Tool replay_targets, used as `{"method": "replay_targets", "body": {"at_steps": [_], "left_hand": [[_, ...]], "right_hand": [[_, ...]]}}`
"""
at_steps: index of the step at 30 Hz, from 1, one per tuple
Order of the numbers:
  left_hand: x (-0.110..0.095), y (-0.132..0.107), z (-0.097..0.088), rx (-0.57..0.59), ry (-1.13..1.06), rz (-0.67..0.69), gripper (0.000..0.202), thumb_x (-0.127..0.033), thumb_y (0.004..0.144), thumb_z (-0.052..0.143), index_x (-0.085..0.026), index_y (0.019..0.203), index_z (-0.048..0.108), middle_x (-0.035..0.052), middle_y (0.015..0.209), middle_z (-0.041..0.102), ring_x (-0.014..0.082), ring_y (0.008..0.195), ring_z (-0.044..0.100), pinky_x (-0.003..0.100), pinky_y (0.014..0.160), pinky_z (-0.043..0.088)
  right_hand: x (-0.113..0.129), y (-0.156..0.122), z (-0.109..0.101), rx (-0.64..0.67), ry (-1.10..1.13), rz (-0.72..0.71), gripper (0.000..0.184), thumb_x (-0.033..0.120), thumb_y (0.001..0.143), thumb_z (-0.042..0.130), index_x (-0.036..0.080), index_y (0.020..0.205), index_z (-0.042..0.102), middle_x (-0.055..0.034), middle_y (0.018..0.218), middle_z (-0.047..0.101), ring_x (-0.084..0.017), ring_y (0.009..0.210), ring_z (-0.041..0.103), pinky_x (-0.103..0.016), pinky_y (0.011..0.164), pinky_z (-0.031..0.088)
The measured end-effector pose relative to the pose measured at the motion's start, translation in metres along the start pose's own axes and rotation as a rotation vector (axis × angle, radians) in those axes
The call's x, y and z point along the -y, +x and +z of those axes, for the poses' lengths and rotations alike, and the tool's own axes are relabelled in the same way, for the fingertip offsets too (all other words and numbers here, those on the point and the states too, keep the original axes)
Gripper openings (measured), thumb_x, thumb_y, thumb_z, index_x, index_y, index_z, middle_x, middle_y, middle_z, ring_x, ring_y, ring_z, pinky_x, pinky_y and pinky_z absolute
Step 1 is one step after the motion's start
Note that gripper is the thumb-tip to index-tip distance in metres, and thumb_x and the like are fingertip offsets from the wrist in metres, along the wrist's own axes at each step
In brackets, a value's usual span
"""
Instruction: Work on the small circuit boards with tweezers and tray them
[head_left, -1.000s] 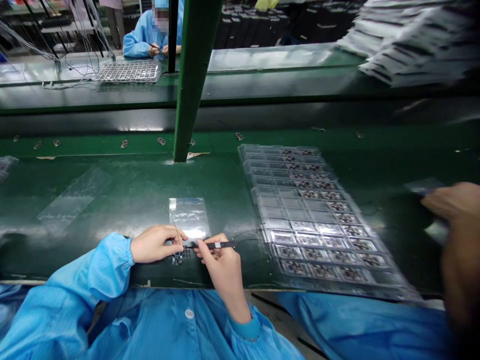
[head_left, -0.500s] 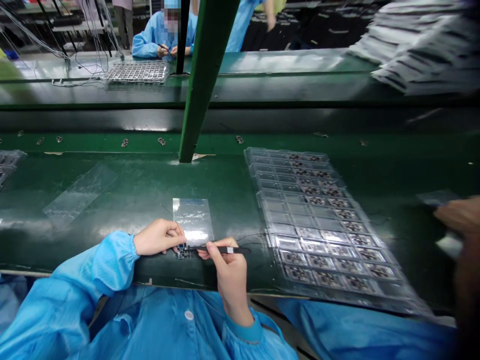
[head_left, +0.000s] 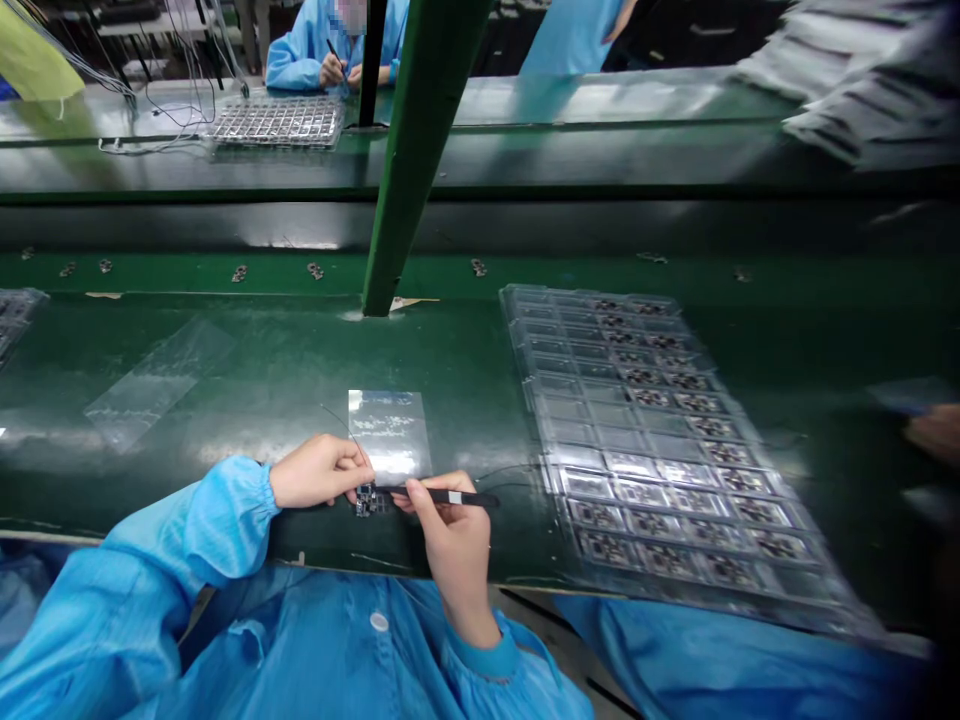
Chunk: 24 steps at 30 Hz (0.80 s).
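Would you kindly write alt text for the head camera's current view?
A person's left hand touches a small electronic part on a green bench while the right hand holds a black tool toward it. To the right lies a clear, partly filled compartment tray.

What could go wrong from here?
Slim black tweezers in the right hand reach toward the small dark circuit board; a slip might scratch it.

The bare left hand is right by the board, so fingertips could smudge it.

The clear rectangular plastic sheet lies just beyond; a knuckle might drag it.

Gap between green post (head_left: pixel 420 150) and tray (head_left: pixel 564 408)
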<state>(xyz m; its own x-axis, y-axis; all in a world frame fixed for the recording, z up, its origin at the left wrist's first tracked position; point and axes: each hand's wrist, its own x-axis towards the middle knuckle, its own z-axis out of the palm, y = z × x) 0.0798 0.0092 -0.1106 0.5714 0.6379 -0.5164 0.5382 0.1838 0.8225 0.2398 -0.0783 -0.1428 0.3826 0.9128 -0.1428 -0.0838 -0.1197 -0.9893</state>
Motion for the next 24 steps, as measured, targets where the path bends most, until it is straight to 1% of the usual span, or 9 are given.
{"method": "replay_targets", "body": {"at_steps": [5,15,20,24], "left_hand": [[-0.0017,0.0003,0.0002,0.001,-0.009,0.002,0.021,-0.035,0.08,0.054,-0.014,0.079,0.059,-0.0001,0.059,0.062,0.0133,0.054,0.061,0.017,0.039,0.043],[0.0003,-0.0002,0.0006,-0.004,-0.021,0.005,0.022,-0.036,0.077,0.055,-0.015,0.079,0.059,-0.0003,0.059,0.061,0.0162,0.059,0.064,0.018,0.04,0.044],[0.0011,0.0008,0.0001,0.013,-0.047,0.012,0.023,-0.037,0.075,0.059,-0.015,0.077,0.059,-0.0015,0.058,0.06,0.0147,0.058,0.063,0.018,0.042,0.044],[0.0013,0.001,0.001,-0.015,-0.03,0.041,0.017,-0.031,0.076,0.058,-0.014,0.075,0.059,-0.003,0.055,0.058,0.0119,0.053,0.058,0.017,0.043,0.042]], "right_hand": [[0.0003,-0.0004,-0.0004,0.0,-0.016,-0.014,0.026,0.038,0.077,0.071,0.018,0.073,0.054,-0.0018,0.061,0.067,-0.019,0.06,0.07,-0.026,0.057,0.057],[-0.0001,0.0004,0.0018,-0.01,-0.023,-0.023,0.026,0.037,0.077,0.07,0.018,0.074,0.053,-0.0013,0.06,0.067,-0.019,0.059,0.07,-0.025,0.056,0.057],[-0.0007,-0.0001,0.0016,-0.022,-0.022,-0.022,0.026,0.037,0.076,0.071,0.018,0.073,0.053,-0.0014,0.061,0.067,-0.018,0.058,0.069,-0.025,0.057,0.058],[-0.0004,-0.0002,0.0016,-0.022,-0.027,-0.025,0.026,0.037,0.076,0.071,0.018,0.073,0.053,-0.0013,0.06,0.066,-0.018,0.056,0.068,-0.027,0.057,0.058]]}}
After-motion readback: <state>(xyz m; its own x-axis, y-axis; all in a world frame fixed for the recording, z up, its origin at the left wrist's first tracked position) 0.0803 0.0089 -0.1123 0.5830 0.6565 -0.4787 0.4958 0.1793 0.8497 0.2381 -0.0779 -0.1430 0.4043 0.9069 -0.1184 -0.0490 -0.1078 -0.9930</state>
